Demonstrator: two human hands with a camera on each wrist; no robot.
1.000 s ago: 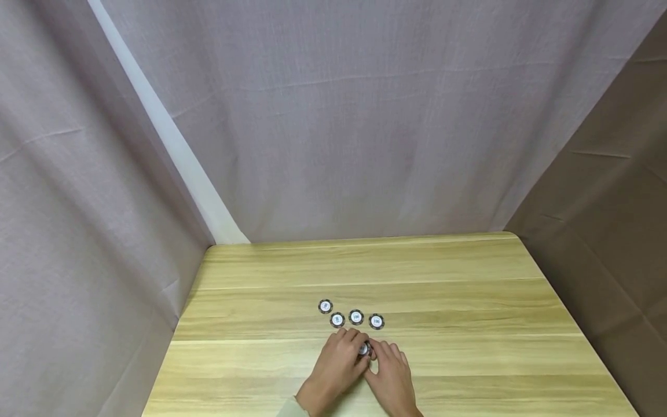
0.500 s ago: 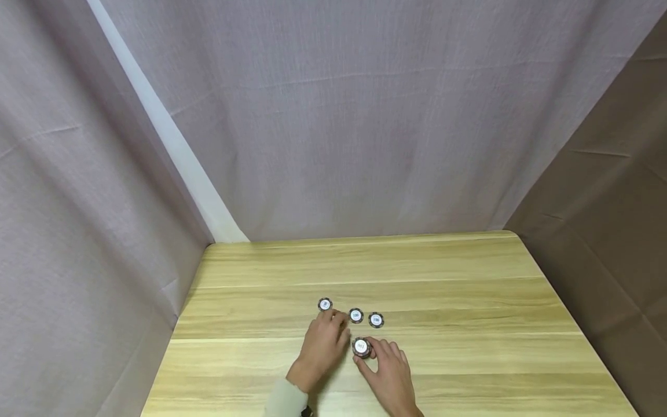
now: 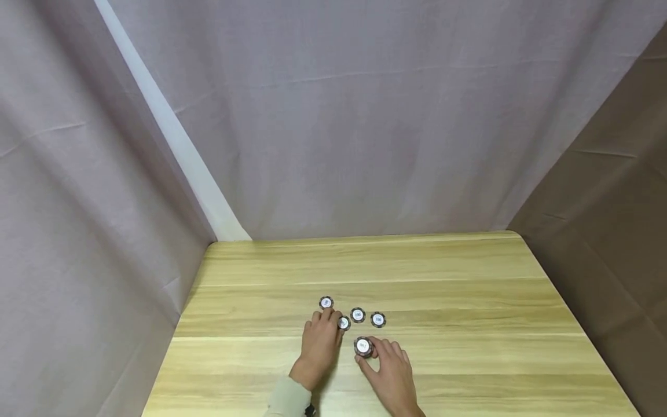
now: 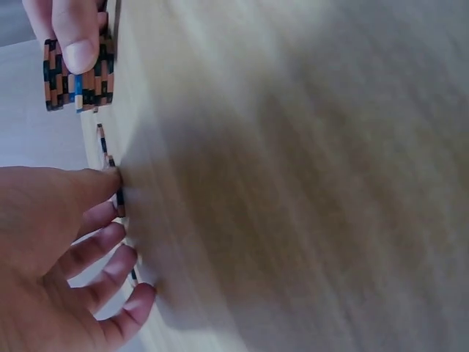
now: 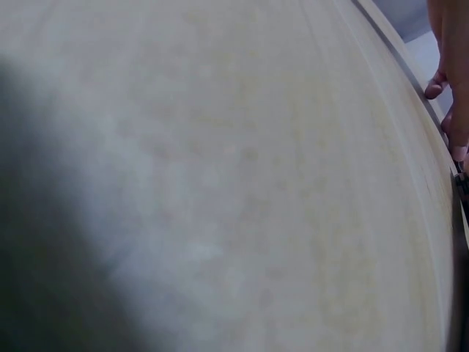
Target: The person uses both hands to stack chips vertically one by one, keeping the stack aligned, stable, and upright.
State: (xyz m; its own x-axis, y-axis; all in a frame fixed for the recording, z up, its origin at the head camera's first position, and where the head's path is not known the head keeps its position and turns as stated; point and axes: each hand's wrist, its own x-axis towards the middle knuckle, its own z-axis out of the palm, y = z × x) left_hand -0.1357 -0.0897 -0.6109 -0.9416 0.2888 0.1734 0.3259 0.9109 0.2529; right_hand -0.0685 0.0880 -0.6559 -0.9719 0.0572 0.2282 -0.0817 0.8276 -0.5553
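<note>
Between thumb and index finger, my left hand point(image 3: 319, 341) pinches a dark-rimmed poker chip point(image 3: 344, 323) at table level. The other left fingers spread beside it; in the left wrist view the chip shows edge-on by the thumb. My right hand point(image 3: 392, 373) grips a stack of poker chips point(image 3: 363, 347) by its side, thumb in front and fingers behind. The stack's sides are black and orange-brown, with a white top. In the right wrist view, only part of a hand point(image 5: 454, 88) shows at the right edge.
Three single chips lie flat beyond the hands: a left chip point(image 3: 326, 303), a middle chip point(image 3: 358, 315) and a right chip point(image 3: 378, 319). The wood-grain table point(image 3: 469, 359) meets grey curtains point(image 3: 365, 145) behind and at the left, and a brown one point(image 3: 599, 231) at right.
My left hand has left the stack, reached forward-left to a single chip and shifted it slightly right and nearer. The right hand stays at the stack.
</note>
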